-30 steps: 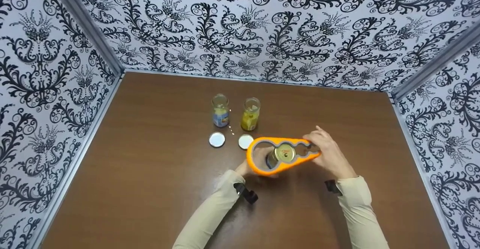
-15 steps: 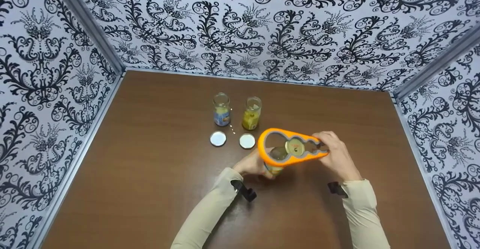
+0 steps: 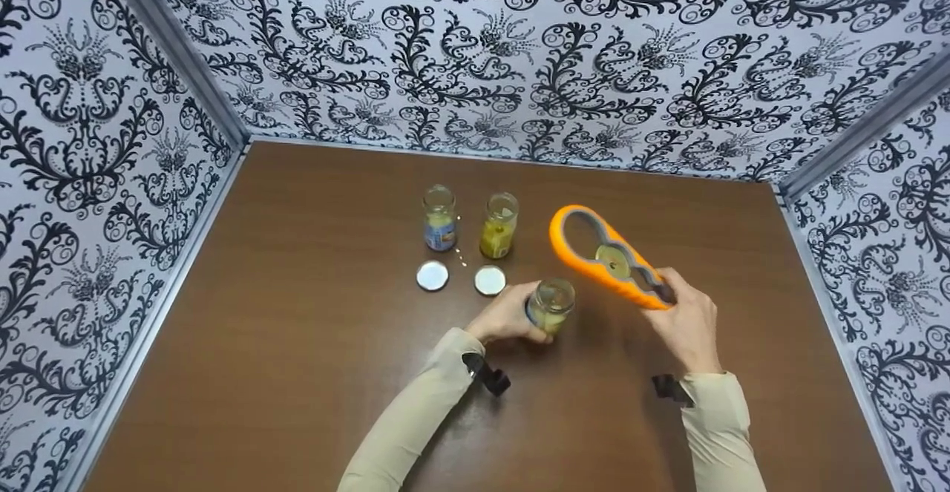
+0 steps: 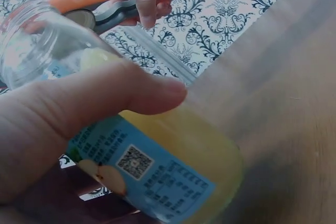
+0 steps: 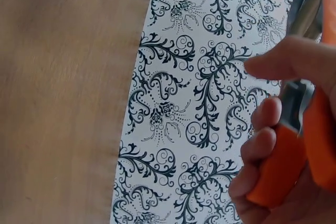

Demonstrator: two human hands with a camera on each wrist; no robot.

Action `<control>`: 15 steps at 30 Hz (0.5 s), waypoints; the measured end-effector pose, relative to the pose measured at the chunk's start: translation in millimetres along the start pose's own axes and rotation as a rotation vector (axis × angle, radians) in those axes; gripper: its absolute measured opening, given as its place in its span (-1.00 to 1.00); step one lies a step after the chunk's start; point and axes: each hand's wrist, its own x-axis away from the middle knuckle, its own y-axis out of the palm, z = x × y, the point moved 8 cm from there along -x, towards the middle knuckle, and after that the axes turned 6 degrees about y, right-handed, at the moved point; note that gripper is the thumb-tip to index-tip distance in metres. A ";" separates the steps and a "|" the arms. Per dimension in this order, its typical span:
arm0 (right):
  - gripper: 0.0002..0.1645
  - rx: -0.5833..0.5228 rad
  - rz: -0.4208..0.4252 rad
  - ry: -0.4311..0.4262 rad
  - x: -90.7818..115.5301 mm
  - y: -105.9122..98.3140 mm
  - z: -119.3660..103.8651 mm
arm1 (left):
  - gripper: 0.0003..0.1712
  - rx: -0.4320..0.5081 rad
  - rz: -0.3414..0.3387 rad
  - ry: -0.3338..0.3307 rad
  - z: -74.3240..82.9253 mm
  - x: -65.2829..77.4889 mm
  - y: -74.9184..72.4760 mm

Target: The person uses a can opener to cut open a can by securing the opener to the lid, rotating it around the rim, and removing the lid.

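My left hand (image 3: 508, 317) grips an open glass jar (image 3: 554, 300) with pale yellow contents. In the left wrist view the thumb presses across the blue label of this jar (image 4: 178, 135), which leans with its bare mouth to the upper left. To the right, my right hand (image 3: 686, 321) grips an orange jar opener (image 3: 568, 254) with grey-lined, scalloped openings. A gold lid (image 3: 613, 260) sits inside the opener, apart from the jar. In the right wrist view, the fingers curl round the orange handle (image 5: 281, 169).
Two open jars stand further back, one blue-labelled (image 3: 439, 228) and one with yellow-green contents (image 3: 498, 231). Two lids, a left one (image 3: 432, 275) and a right one (image 3: 490, 280), lie in front of them. Small pale bits (image 3: 460, 257) lie between. Patterned walls (image 3: 475, 54) border the brown table (image 3: 312, 254).
The opener has swung up and right, away from the jar, taking the gold lid along and uncovering the jar's mouth. My left hand has stayed nearly in place with the jar.
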 end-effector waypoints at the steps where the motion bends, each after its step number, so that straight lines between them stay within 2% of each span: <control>1: -0.60 0.006 0.009 0.006 0.9 -1.3 1.4 | -0.28 -0.007 0.007 -0.003 -0.8 -1.9 0.1; 5: -0.57 0.041 0.015 0.068 4.2 -4.4 7.4 | -0.26 -0.031 0.020 -0.014 -2.6 -10.8 0.9; 10: -0.56 0.078 0.004 0.185 9.3 -9.5 16.2 | -0.26 -0.079 0.015 0.019 -4.8 -23.1 2.5; 15: -0.57 0.093 -0.002 0.218 14.4 -11.7 22.8 | -0.25 -0.091 0.021 0.001 -10.7 -34.9 4.0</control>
